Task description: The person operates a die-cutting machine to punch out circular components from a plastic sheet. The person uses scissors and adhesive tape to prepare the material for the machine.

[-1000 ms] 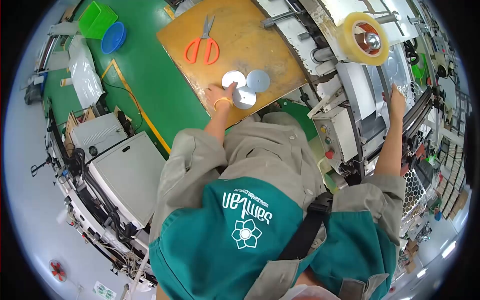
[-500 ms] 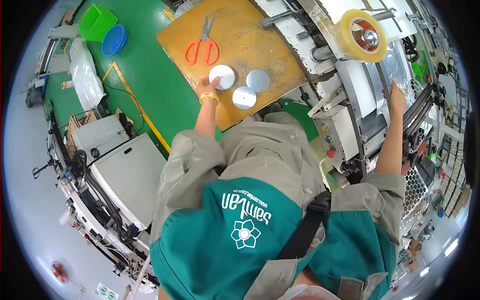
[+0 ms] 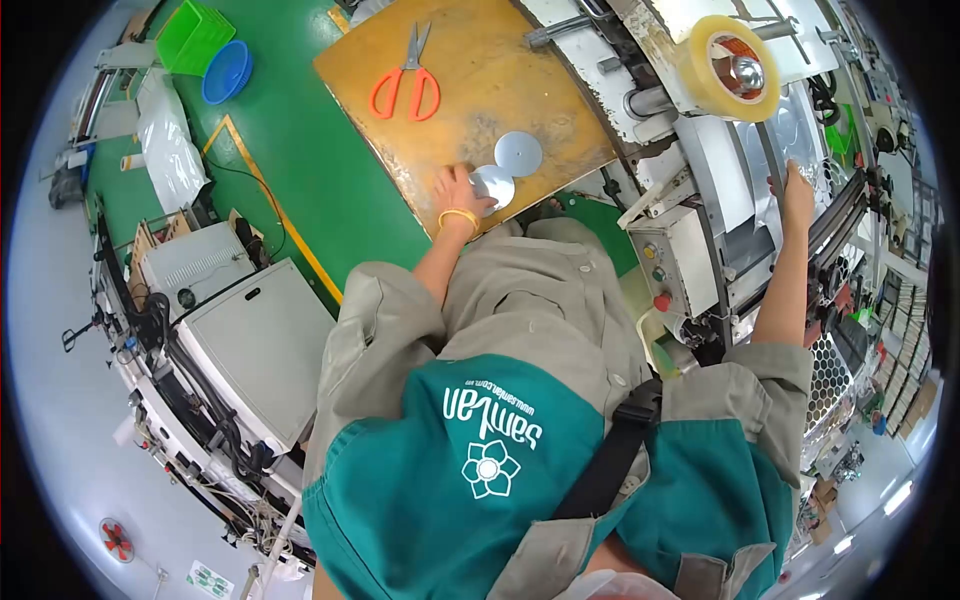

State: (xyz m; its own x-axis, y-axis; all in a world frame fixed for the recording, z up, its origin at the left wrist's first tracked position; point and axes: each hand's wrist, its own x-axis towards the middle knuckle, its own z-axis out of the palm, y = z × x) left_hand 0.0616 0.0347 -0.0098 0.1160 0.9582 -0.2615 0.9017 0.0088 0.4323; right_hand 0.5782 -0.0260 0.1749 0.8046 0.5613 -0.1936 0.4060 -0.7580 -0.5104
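On the worn yellow-brown board lies a round silver disc [image 3: 496, 184], and my left hand [image 3: 459, 193] grips its left edge, thumb over the near rim. Just beyond it, touching or overlapping in this view, a second silver disc [image 3: 519, 153] with a small centre hole lies flat. Orange-handled scissors [image 3: 407, 88] rest farther up the board, blades pointing away. Over at the machine on the right, my right hand [image 3: 796, 197] is closed around a grey metal bar [image 3: 772, 152] beside a sheet of clear film; some of its fingers are hidden.
The board [image 3: 560, 95] adjoins the machine, which carries a roll of clear tape [image 3: 705, 75] and a control box [image 3: 668, 258] with coloured buttons. A green basket [image 3: 193, 38] and a blue basin [image 3: 228, 72] stand on the green floor. A grey cabinet [image 3: 260, 350] is at left.
My left hand has moved right and nearer to me from the leftmost disc to the nearest one. Three discs showed before; two show now. My right hand stays on the bar.
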